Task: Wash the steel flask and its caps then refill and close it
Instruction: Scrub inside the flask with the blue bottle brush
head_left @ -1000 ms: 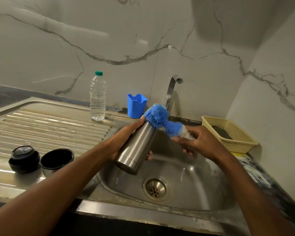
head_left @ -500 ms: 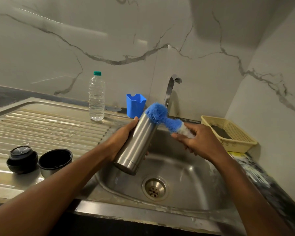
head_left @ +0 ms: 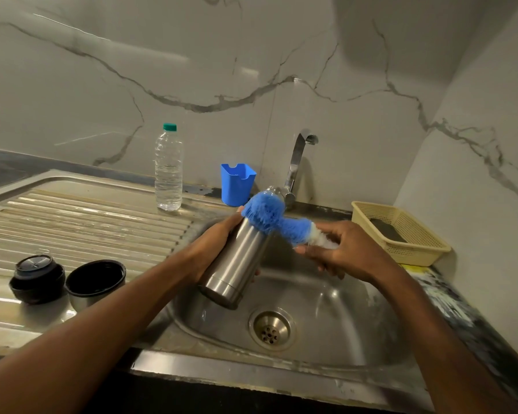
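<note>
Left hand (head_left: 213, 249) grips the steel flask (head_left: 240, 261), long axis tilted, mouth toward one o'clock. Right hand (head_left: 346, 252) grips the blue bottle brush (head_left: 269, 215), whose head lies against the flask's neck, outside it.

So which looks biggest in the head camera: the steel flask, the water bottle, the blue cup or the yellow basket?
1. yellow basket and steel flask: look alike, and the flask is nearer the camera, so unsure.
2. water bottle.
3. blue cup.

The left grip (head_left: 214, 249) holds the tilted steel flask (head_left: 237, 264) over the sink (head_left: 356, 309); the right grip (head_left: 347, 252) holds a blue brush (head_left: 266, 212) against its neck.
</note>
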Motion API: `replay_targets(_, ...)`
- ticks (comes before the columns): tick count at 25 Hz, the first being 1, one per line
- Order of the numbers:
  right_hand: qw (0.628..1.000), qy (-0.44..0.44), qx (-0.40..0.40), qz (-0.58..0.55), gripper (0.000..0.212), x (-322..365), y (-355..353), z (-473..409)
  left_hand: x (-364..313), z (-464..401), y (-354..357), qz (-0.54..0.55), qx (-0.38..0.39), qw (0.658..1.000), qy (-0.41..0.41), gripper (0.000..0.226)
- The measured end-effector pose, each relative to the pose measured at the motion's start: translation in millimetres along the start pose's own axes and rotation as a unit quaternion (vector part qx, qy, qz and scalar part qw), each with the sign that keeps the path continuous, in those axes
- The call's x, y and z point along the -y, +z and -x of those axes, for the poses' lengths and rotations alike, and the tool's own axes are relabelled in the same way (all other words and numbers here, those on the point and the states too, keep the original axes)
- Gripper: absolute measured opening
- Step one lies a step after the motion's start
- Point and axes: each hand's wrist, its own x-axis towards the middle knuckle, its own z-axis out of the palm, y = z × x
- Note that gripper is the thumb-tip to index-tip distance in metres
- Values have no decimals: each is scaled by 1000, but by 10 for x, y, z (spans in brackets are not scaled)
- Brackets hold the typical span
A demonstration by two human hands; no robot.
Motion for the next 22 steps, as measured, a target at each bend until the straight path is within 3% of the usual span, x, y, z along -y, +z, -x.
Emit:
replay_targets(2, 1000, 2, 20, -12, 39, 9, 27, 0, -20, 12, 2, 4, -5, 1000, 0, 67)
replay_targets(5, 995, 0, -95, 40, 34, -33, 9, -38, -47, 38, 11, 15, -6, 1000, 11, 63)
replay_targets(6, 994, 1, -99, 37, 32, -36, 2, -38, -46, 44, 14, 12, -6, 1000, 12, 63)
replay_targets(9, 1000, 7, 17, -15, 30, -15, 28, -16, -32, 46, 32, 0, -14, 1000, 4, 64)
replay_targets(11, 999, 8, 41, -16, 31, -2, 52, -9, -43, 51, 28, 3, -21, 1000, 8, 63)
replay_targets(15, 985, -17, -129, 114, 33, -38, 38, -62, -53, 47, 13, 7, -16, 1000, 18, 61)
replay_targets(16, 987, -17, -122, 107, 33, -36, 34, -60, -42, 44, 10, 5, -15, 1000, 16, 61)
replay_targets(20, 1000, -2, 29, 3, 32, 5, 46, -21, -23, 19, 16, 4, -25, 999, 21, 61)
replay_targets(22, 999, -7, -19, 31, 33, -16, 43, -35, -41, 9, 20, 13, -25, 999, 22, 61)
